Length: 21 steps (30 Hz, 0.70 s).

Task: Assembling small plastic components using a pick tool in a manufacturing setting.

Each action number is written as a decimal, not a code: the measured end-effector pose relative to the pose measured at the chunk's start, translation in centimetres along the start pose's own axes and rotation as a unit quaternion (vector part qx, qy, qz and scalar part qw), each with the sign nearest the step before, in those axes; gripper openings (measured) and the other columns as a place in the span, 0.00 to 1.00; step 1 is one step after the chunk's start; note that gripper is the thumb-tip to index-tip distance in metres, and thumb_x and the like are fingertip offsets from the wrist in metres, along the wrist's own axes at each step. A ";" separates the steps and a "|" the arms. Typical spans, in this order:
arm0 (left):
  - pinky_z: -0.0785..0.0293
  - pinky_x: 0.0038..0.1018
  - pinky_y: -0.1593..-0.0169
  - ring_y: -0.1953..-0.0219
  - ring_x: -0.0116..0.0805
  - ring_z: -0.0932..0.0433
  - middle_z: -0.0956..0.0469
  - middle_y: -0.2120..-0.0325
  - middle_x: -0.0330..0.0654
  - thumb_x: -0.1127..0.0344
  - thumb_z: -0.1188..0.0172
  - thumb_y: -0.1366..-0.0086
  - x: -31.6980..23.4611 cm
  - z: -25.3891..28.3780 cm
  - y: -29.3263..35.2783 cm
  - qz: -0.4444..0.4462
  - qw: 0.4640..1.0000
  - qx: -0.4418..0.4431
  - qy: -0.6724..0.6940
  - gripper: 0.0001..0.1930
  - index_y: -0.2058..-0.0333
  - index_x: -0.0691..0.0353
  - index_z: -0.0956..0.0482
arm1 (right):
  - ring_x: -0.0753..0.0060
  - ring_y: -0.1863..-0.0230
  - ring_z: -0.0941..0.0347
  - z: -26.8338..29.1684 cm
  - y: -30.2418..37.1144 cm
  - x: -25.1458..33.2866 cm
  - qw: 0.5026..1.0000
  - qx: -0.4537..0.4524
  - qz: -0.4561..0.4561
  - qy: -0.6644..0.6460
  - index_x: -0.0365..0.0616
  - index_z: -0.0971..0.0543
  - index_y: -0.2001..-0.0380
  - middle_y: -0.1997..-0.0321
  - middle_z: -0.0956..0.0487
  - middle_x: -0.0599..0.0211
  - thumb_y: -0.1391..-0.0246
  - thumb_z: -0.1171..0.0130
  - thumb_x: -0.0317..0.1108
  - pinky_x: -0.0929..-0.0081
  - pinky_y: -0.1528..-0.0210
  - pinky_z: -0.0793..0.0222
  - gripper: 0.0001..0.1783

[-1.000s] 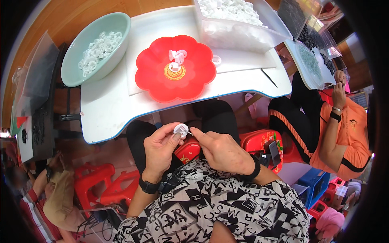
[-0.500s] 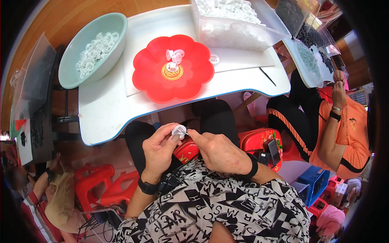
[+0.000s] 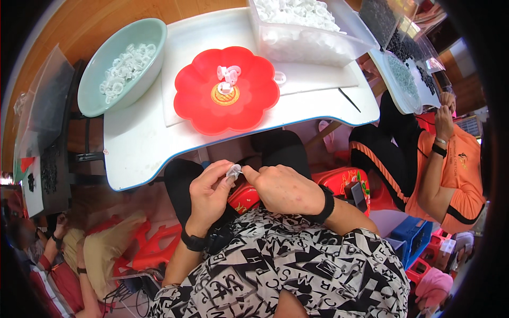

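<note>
White round piece [image 3: 233,170] between both hands [image 3: 208,192] [image 3: 285,191]

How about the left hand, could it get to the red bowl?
Probably yes: only the table's edge lies between the left hand and the red bowl, though that hand holds a white part.

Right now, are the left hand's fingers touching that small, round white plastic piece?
Touching. The head view shows the left hand pinching the small, round white plastic piece between its thumb and fingers.
</note>
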State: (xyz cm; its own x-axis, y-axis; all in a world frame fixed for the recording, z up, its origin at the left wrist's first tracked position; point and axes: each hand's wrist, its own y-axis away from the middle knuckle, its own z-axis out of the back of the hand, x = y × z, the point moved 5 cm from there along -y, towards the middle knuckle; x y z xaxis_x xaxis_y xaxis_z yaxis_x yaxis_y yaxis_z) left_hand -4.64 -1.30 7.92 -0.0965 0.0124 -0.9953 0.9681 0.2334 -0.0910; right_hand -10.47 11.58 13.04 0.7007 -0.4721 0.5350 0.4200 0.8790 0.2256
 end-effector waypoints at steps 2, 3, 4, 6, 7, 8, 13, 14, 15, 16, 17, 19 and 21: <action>0.27 0.19 0.64 0.66 0.26 0.25 0.24 0.61 0.47 0.79 0.43 0.41 0.6 0.1 0.0 0.019 0.998 -0.022 0.057 0.12 0.58 0.73 0.25 | 0.44 0.74 0.25 -0.4 -0.3 -0.5 0.999 -0.022 -0.010 -0.030 0.28 0.34 0.64 0.78 0.25 0.41 0.60 0.47 0.22 0.57 0.72 0.29 0.16; 0.27 0.19 0.63 0.64 0.25 0.25 0.24 0.61 0.45 0.80 0.44 0.41 0.9 0.2 0.0 0.039 0.992 -0.044 0.114 0.12 0.57 0.73 0.25 | 0.44 0.74 0.25 -0.8 -0.3 -0.6 0.999 -0.023 -0.009 -0.028 0.28 0.34 0.64 0.78 0.25 0.41 0.60 0.47 0.22 0.57 0.72 0.29 0.16; 0.27 0.19 0.63 0.64 0.25 0.25 0.24 0.61 0.45 0.80 0.44 0.41 0.8 0.1 -0.1 0.037 0.992 -0.044 0.114 0.12 0.57 0.73 0.25 | 0.44 0.73 0.25 -0.8 0.0 -0.8 0.991 -0.081 -0.007 -0.102 0.29 0.33 0.61 0.77 0.25 0.42 0.56 0.49 0.22 0.59 0.72 0.29 0.16; 0.27 0.19 0.62 0.64 0.25 0.25 0.23 0.61 0.45 0.79 0.42 0.41 0.6 0.3 -0.1 0.033 0.984 -0.071 0.160 0.13 0.56 0.73 0.26 | 0.44 0.73 0.25 -0.9 0.6 -0.7 0.975 -0.134 -0.001 -0.175 0.29 0.32 0.58 0.77 0.26 0.42 0.53 0.51 0.22 0.60 0.72 0.30 0.16; 0.27 0.19 0.62 0.64 0.25 0.25 0.23 0.61 0.45 0.79 0.42 0.41 0.5 0.2 -0.1 0.033 0.984 -0.074 0.160 0.13 0.56 0.73 0.26 | 0.44 0.74 0.26 -1.0 0.9 -0.9 0.956 -0.140 -0.028 -0.258 0.31 0.32 0.55 0.77 0.26 0.42 0.50 0.54 0.23 0.62 0.72 0.30 0.17; 0.27 0.20 0.62 0.64 0.27 0.25 0.23 0.61 0.46 0.79 0.41 0.43 0.3 0.2 -0.2 0.032 0.981 -0.078 0.173 0.14 0.56 0.73 0.25 | 0.44 0.74 0.26 -1.2 1.2 -1.0 0.928 -0.146 -0.057 -0.338 0.33 0.32 0.52 0.76 0.26 0.43 0.48 0.56 0.23 0.64 0.72 0.31 0.18; 0.26 0.21 0.62 0.64 0.29 0.24 0.23 0.61 0.47 0.78 0.39 0.45 0.1 -0.1 -0.1 0.024 0.981 -0.083 0.172 0.16 0.56 0.72 0.26 | 0.51 0.75 0.25 -1.8 1.4 -0.9 0.904 -0.139 -0.086 -0.394 0.36 0.32 0.49 0.77 0.26 0.45 0.46 0.58 0.24 0.67 0.72 0.31 0.20; 0.25 0.22 0.61 0.64 0.30 0.23 0.23 0.61 0.47 0.79 0.39 0.45 0.2 -0.2 -0.1 0.028 0.981 -0.082 0.172 0.16 0.56 0.72 0.26 | 0.54 0.76 0.25 -1.9 1.4 -0.9 0.899 -0.131 -0.098 -0.406 0.36 0.32 0.49 0.78 0.26 0.45 0.46 0.58 0.24 0.67 0.72 0.31 0.19; 0.24 0.23 0.61 0.63 0.30 0.23 0.23 0.62 0.47 0.79 0.39 0.45 0.3 -0.3 0.0 0.031 0.981 -0.082 0.173 0.16 0.56 0.72 0.26 | 0.54 0.76 0.25 -2.0 1.4 -1.0 0.899 -0.131 -0.098 -0.406 0.36 0.32 0.49 0.78 0.26 0.45 0.46 0.58 0.24 0.67 0.72 0.31 0.19; 0.24 0.23 0.61 0.63 0.30 0.23 0.23 0.62 0.47 0.79 0.39 0.45 0.4 -0.3 0.0 0.031 0.981 -0.082 0.173 0.16 0.56 0.72 0.26 | 0.55 0.76 0.24 -2.2 1.3 -1.1 0.898 -0.128 -0.102 -0.409 0.36 0.32 0.49 0.78 0.26 0.46 0.46 0.58 0.24 0.67 0.72 0.31 0.19; 0.24 0.23 0.60 0.63 0.31 0.22 0.23 0.62 0.47 0.80 0.40 0.45 0.6 -0.3 0.0 0.031 0.981 -0.081 0.172 0.16 0.56 0.72 0.26 | 0.57 0.76 0.24 -2.5 1.3 -1.3 0.896 -0.126 -0.106 -0.412 0.36 0.32 0.49 0.78 0.26 0.46 0.46 0.58 0.24 0.67 0.72 0.31 0.19; 0.23 0.24 0.59 0.62 0.32 0.22 0.23 0.62 0.47 0.81 0.40 0.45 0.8 -0.5 0.0 0.032 0.981 -0.079 0.172 0.16 0.56 0.72 0.26 | 0.55 0.76 0.25 -2.8 1.3 -1.4 0.893 -0.122 -0.109 -0.420 0.36 0.32 0.50 0.78 0.26 0.46 0.46 0.58 0.24 0.67 0.72 0.31 0.19; 0.23 0.25 0.58 0.62 0.32 0.22 0.23 0.62 0.46 0.82 0.40 0.45 0.8 -0.6 0.0 0.023 0.980 -0.079 0.181 0.15 0.57 0.72 0.26 | 0.53 0.75 0.25 -3.1 1.2 -1.3 0.889 -0.116 -0.112 -0.429 0.36 0.32 0.50 0.78 0.27 0.46 0.46 0.58 0.24 0.67 0.72 0.31 0.19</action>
State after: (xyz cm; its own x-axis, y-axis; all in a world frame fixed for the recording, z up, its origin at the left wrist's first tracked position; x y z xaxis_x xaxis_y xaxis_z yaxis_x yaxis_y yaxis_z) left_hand -4.83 -0.66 7.10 -0.1570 0.3645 -0.9179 0.9282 0.3720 -0.0111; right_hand -9.07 13.02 10.06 -0.0704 -0.3216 0.9442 0.6710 0.6852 0.2834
